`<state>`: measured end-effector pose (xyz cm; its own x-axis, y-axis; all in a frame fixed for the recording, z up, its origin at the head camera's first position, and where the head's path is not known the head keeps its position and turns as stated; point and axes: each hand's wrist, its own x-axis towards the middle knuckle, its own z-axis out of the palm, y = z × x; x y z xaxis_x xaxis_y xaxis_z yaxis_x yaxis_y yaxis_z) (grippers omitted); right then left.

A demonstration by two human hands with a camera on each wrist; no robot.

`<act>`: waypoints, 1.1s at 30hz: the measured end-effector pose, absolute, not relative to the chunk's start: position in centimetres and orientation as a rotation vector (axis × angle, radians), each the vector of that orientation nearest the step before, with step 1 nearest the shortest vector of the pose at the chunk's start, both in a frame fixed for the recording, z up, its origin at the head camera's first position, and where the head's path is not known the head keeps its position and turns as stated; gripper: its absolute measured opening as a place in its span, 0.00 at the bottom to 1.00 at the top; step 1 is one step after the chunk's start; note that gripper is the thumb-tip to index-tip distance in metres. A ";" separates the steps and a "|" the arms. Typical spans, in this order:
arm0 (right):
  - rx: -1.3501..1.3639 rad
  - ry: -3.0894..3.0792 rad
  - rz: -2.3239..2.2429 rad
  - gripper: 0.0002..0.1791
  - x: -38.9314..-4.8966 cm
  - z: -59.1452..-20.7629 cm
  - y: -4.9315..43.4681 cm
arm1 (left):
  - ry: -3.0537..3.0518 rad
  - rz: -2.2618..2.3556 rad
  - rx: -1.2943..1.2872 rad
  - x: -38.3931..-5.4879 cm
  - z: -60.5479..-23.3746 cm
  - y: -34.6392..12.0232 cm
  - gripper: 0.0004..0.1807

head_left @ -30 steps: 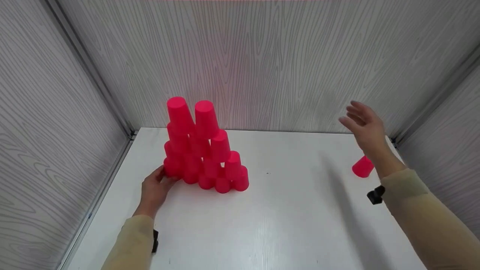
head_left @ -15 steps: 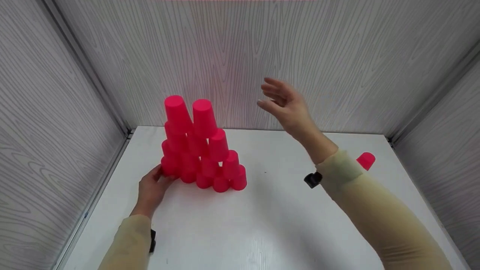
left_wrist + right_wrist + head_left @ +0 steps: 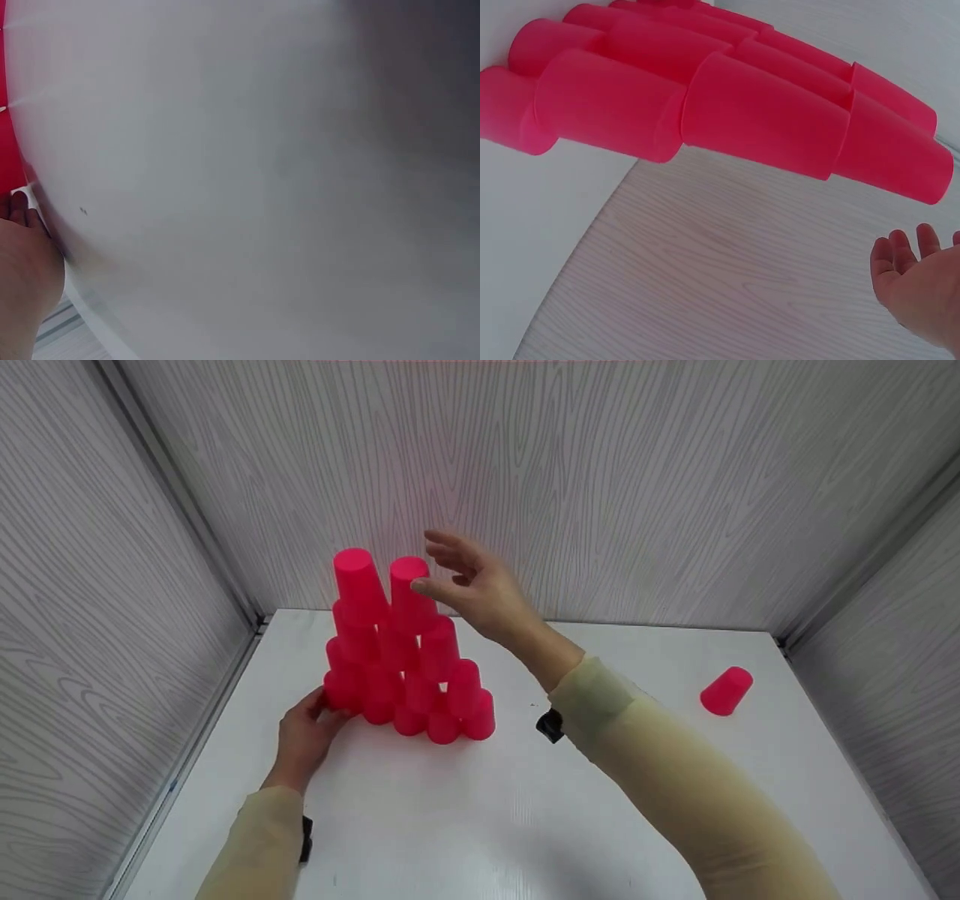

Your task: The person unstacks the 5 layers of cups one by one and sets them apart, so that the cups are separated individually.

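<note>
Bright pink plastic cups point(image 3: 439, 649), turned upside down, form a stepped stack left of centre in the head view. Two cups top it, a left one point(image 3: 358, 585) and a right one point(image 3: 406, 611), with a gap between them. At the lower left corner my left hand point(image 3: 306, 735) holds the bottom cup point(image 3: 343, 694), fingers along its side and thumb in front. My right hand point(image 3: 487, 596) is raised beside the right top cup, fingers loosely curved and holding nothing. In the right wrist view, a gap separates this hand point(image 3: 922, 289) from the nearest top cup point(image 3: 892, 150).
A single pink cup point(image 3: 726, 691) stands upside down at the right of the white table point(image 3: 600, 810). Wood-grain panels point(image 3: 600, 487) enclose the table at the back and both sides.
My right hand has swept left from above the lone cup to the stack's right top cup. The left hand stays at the bottom cup, and the stack looks the same.
</note>
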<state>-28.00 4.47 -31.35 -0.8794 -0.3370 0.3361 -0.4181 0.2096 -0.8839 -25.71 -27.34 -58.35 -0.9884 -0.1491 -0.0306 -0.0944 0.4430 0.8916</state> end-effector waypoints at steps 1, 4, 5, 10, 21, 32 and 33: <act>0.744 -2.393 1.787 0.41 -28.0 -31.4 4.1 | -2.627 -1.617 0.219 -25.8 -58.4 -27.3 0.40; 0.726 -2.406 1.816 0.42 -28.1 -31.5 3.3 | -2.627 -1.625 0.218 -25.9 -58.6 -27.2 0.40; 0.721 -2.406 1.836 0.42 -28.1 -31.6 3.0 | -2.625 -1.627 0.218 -26.0 -58.6 -27.2 0.39; 0.678 -2.418 1.926 0.43 -28.0 -31.9 2.5 | -2.628 -1.637 0.219 -26.4 -58.8 -26.9 0.39; 0.622 -2.402 1.918 0.42 -28.1 -32.2 2.4 | -2.631 -1.620 0.206 -26.5 -58.6 -26.5 0.38; 0.739 -2.246 1.919 0.41 -28.0 -30.4 4.6 | -2.634 -1.608 0.199 -26.7 -58.5 -26.4 0.40; 0.743 -2.238 1.922 0.41 -28.0 -30.3 5.0 | -2.636 -1.605 0.197 -26.8 -58.5 -26.4 0.40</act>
